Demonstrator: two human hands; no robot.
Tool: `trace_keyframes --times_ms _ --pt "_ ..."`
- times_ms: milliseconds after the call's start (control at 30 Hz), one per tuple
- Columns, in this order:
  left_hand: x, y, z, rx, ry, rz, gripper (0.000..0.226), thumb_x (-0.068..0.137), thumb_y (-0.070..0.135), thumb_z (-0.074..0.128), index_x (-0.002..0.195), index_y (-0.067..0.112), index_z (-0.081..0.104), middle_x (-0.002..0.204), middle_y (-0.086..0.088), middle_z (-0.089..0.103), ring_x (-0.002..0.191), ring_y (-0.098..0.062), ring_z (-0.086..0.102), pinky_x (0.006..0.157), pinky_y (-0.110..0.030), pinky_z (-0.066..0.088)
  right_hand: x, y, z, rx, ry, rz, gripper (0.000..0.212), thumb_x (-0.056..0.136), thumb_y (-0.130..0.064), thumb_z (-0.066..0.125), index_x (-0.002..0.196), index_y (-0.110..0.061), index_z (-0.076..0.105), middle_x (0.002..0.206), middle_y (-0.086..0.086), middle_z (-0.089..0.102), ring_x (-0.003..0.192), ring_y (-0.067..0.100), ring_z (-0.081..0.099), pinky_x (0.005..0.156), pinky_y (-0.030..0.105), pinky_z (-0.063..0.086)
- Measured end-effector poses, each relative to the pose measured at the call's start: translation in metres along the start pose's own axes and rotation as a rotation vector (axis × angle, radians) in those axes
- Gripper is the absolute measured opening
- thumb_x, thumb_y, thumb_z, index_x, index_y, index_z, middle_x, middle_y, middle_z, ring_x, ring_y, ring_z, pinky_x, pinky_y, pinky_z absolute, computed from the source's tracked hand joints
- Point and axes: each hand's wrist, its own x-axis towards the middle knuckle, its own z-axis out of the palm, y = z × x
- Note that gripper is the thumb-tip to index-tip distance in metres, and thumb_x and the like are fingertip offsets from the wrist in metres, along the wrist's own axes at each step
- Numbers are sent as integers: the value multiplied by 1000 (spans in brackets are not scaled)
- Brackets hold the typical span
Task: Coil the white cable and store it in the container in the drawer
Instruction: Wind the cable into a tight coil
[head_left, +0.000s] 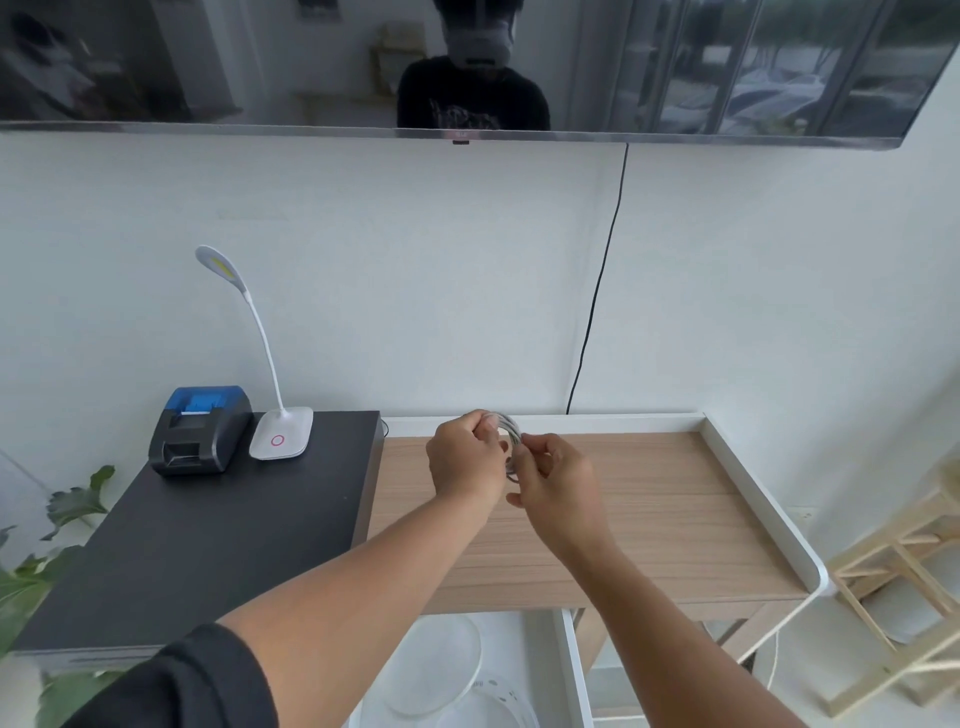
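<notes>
Both hands are raised together above the wooden desk top (649, 514). Between them is the white cable (511, 434), wound into a small coil of several loops. My left hand (465, 462) grips the coil's left side with closed fingers. My right hand (558, 486) pinches the coil's right side between thumb and fingers. Most of the coil is hidden behind the fingers. Below the desk's front edge a white drawer (574, 670) stands pulled out. Inside it sits a round white container (493, 701), with a clear round lid (431, 665) leaning over it.
A dark cabinet top (208, 535) on the left carries a black and blue printer (200, 431) and a white desk lamp (280, 436). A black cord (597, 291) hangs down the wall from the screen. A wooden rack (904, 571) stands right; leaves (31, 571) show left.
</notes>
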Motion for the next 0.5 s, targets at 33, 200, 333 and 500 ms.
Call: trace_keyframes --times_ms 33,200,333,500 --pt "0 1 0 16 -2 10 28 98 17 54 77 12 72 72 -7 75 75 -21 76 70 -46 63 -1 0 1 3 1 3 12 101 -17 62 105 -13 72 85 0 81 80 15 78 70 44 66" --pt "-2 1 -3 61 6 32 26 98 15 53 81 10 72 78 -10 75 81 -31 72 73 -46 60 -4 -6 6 41 -16 39 22 99 -15 65 87 -29 78 79 3 81 80 19 78 69 53 65" --pt "-4 0 -7 71 21 38 25 98 16 54 82 10 73 78 -8 74 82 -30 70 74 -40 58 -2 -6 7 160 29 166 15 93 -18 74 83 -27 80 72 -5 79 71 13 69 73 49 62" --pt "-1 -4 -12 -54 17 -67 25 100 18 56 85 9 75 80 -9 78 75 -18 77 71 -38 64 4 -6 7 331 47 257 6 96 -7 71 95 -9 76 87 8 75 76 14 71 73 34 65"
